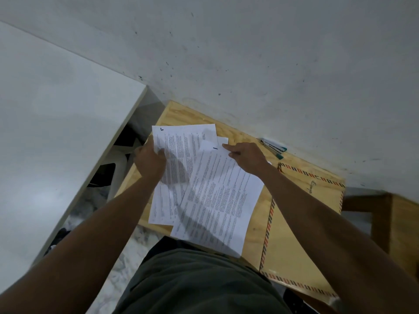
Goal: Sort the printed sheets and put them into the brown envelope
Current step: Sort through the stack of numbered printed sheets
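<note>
Plywood table (pixel 254 225) against scuffed grey wall (pixel 249 53), centre frame: left hand (pixel 149 163) grips sheets (pixel 179 155), right hand (pixel 246 156) pinches top sheet (pixel 217 200); envelope (pixel 292 241) lies lower right.

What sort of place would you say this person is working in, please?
Probably a plain home or small-office corner: a small plywood table pushed against a scuffed white wall, with printed sheets, a brown envelope and pens on it.

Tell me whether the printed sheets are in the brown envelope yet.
Out. The printed sheets are fanned on the wooden table, held by the left hand and right hand; the brown envelope lies beside them.
</note>
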